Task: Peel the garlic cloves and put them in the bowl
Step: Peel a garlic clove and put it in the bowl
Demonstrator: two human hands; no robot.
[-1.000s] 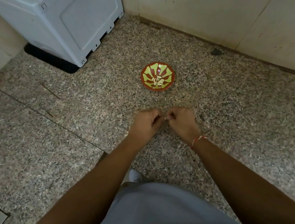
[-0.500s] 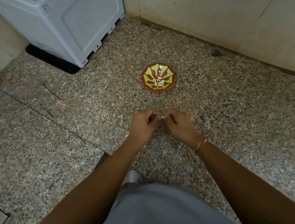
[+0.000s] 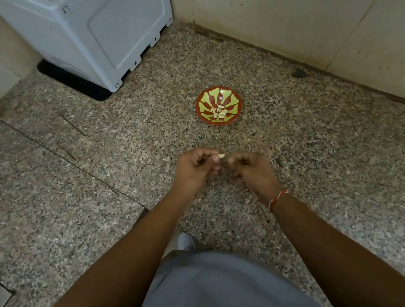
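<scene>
Pale clove (image 3: 221, 155) pinched aloft, peeled cloves (image 3: 219, 111) in bowl (image 3: 203, 106)

No text, label, brand, number or sign is being shown legibly anywhere. Only an abstract green-and-red pattern is being displayed on the bowl (image 3: 218, 106), and the grey appliance (image 3: 100, 29) is being seen unmarked.

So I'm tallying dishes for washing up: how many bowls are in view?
1. The bowl sits on the floor beyond both hands, holding peeled cloves. None other shows.
</scene>
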